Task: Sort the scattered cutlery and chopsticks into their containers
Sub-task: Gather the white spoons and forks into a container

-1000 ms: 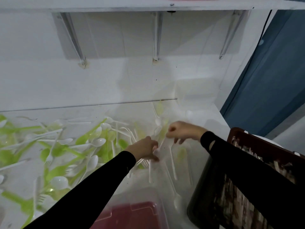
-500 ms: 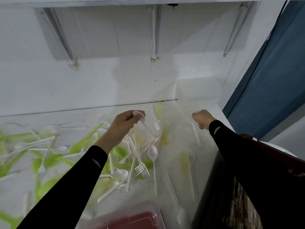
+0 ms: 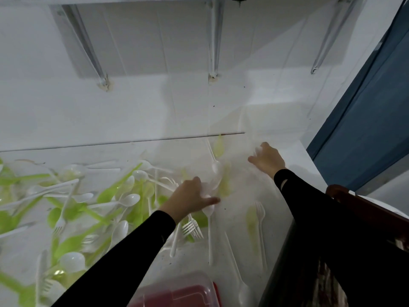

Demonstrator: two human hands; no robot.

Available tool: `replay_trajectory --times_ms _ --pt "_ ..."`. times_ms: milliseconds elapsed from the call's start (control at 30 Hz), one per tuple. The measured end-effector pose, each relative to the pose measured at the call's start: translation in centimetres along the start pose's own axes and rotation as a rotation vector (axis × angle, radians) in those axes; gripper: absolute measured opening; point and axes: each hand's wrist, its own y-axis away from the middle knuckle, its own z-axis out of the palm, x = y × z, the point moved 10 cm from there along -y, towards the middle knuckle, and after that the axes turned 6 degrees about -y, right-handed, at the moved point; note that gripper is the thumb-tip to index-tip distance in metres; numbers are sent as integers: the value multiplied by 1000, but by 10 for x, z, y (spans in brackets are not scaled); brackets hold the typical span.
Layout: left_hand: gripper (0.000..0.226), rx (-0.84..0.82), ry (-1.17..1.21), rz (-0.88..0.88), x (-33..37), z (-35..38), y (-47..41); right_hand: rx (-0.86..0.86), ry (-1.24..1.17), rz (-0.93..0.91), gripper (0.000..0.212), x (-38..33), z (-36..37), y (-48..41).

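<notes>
Both hands grip glossy white plastic spoons: left hand several; right hand one, blurred.

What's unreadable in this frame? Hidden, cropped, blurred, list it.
- Left hand, head view: its grip is unclear; the fingers cover pale spoons, so a hold cannot be confirmed.
- Right hand: something white at the fingers, too washed out to identify.
- Red-lidded container: cut off by the bottom edge, contents unseen.
- Dark crate: mostly behind the right sleeve, cropped at the right edge.
- Green and white cutlery pile: motion-blurred, uncountable.
</notes>
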Motion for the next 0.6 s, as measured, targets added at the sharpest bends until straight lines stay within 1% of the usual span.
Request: replay_trajectory --times_ms 33,100,167,200,267,367,433,500,533,567,600 --pt "65 3 21 -11 -2 7 2 5 -27 -29 28 -8 0 3" --pt "63 7 34 -17 -2 14 3 -5 -88 -121 19 -29 4 10" --pt "59 3 35 -28 -1 13 2 -39 -149 -233 16 -51 12 18" --pt "57 8 48 -38 -2 12 1 -58 -137 -299 18 -63 18 23" --pt "50 18 100 -53 -6 10 0 -112 24 -439 27 -84 35 33" --pt "40 44 114 -32 -7 5 -3 -186 393 -616 38 -100 68 45" --pt "36 83 148 -8 -3 -8 -1 -180 690 -726 46 -104 85 49" --pt "23 178 313 19 -3 -29 3 -171 963 -811 59 -105 97 51" --pt "17 227 434 34 -2 -41 6 -170 1048 -832 61 -104 99 51" --pt "12 259 544 55 -4 -50 11 -173 1074 -854 60 -105 101 51" --pt "7 254 595 80 -2 -54 14 -162 1072 -878 56 -107 101 51"
